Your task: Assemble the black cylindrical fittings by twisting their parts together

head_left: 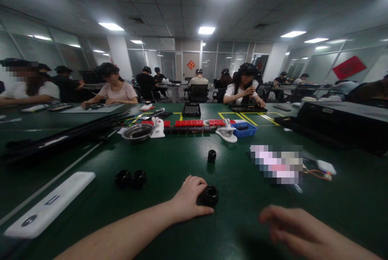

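My left hand [190,198] is wrapped around a glossy black ring-shaped piece [211,195] on the green table, thumb at its near side and fingers over its far side. The piece has a round opening; its exact kind I cannot make out. My right hand [291,225] hovers to the right, slightly blurred, its fingers loosely bent and apart with nothing visible in them. A smaller black piece [211,155] stands beyond my left hand. To the left, two similar black pieces [123,179] sit side by side.
A long white case [51,203] lies at left. Farther back are a metal bowl [138,132], a red strip [189,123], white clips [227,131] and a blue bin [244,129]. A large black box [342,126] stands at right. Several people sit around other tables.
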`<state>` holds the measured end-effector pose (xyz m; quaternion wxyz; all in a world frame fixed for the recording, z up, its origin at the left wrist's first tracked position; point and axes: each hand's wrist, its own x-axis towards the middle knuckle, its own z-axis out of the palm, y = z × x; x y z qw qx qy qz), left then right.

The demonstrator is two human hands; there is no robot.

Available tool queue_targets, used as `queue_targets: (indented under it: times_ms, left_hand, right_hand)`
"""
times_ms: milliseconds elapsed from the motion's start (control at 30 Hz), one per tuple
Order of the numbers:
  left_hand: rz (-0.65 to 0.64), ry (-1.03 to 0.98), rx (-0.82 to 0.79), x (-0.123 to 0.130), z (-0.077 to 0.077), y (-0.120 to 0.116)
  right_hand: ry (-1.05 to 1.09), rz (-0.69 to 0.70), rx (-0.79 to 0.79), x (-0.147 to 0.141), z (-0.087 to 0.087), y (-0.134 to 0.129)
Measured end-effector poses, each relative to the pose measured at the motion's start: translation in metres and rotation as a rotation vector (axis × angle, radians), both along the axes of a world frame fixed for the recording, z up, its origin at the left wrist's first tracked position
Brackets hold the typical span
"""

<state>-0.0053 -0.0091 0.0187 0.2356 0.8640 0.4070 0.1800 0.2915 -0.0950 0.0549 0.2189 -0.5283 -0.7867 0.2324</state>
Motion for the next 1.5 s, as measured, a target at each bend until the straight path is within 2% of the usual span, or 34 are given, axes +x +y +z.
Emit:
queue_targets:
  times_ms: [67, 100, 167, 267, 367, 467, 533, 767, 867, 1033, 1100, 1267, 1400, 1500]
  left_hand:
    - [0.008, -0.006, 0.016, 0.000, -0.001, 0.001]
    - [0.013, -0.008, 0.028, 0.000, -0.003, 0.002]
    - [0.021, -0.008, 0.041, 0.001, -0.005, 0.003]
    - [0.010, 0.009, 0.038, 0.002, -0.009, 0.005]
    - [0.011, 0.019, 0.029, 0.003, -0.010, 0.007]
    - [0.028, 0.006, 0.001, 0.004, -0.010, 0.009]
    - [0.024, -0.010, -0.013, 0.004, -0.011, 0.010]
    - [-0.001, 0.001, -0.037, 0.003, -0.009, 0.014]
    - [0.004, 0.011, -0.031, 0.003, -0.007, 0.014]
    - [-0.012, 0.004, -0.037, 0.000, -0.005, 0.015]
    - [-0.025, -0.006, -0.040, 0.000, -0.004, 0.016]
    - [-0.025, -0.016, -0.049, 0.000, -0.004, 0.016]
    - [-0.013, -0.003, -0.045, 0.002, -0.004, 0.015]
    - [-0.003, 0.013, -0.039, 0.002, -0.005, 0.014]
  right_hand:
    - [0.051, 0.094, -0.063, -0.046, 0.023, 0.028]
    - [0.064, 0.124, -0.067, -0.069, 0.027, 0.039]
    - [0.041, 0.135, 0.015, -0.104, 0.019, 0.056]
    - [-0.016, 0.118, 0.094, -0.127, -0.009, 0.069]
    - [0.013, 0.146, 0.084, -0.125, -0.023, 0.074]
    - [0.118, 0.292, 0.046, -0.118, -0.022, 0.076]
    - [0.181, 0.334, 0.065, -0.116, -0.023, 0.079]
    - [0.309, 0.303, 0.158, -0.118, -0.049, 0.088]
    - [0.332, 0.284, 0.157, -0.120, -0.051, 0.091]
    - [0.429, 0.445, 0.125, -0.114, -0.047, 0.093]
    - [0.434, 0.410, 0.139, -0.111, -0.049, 0.093]
    - [0.443, 0.190, 0.185, -0.112, -0.057, 0.092]
    - [0.430, 0.180, 0.146, -0.114, -0.054, 0.090]
    - [0.438, 0.252, 0.118, -0.112, -0.049, 0.086]
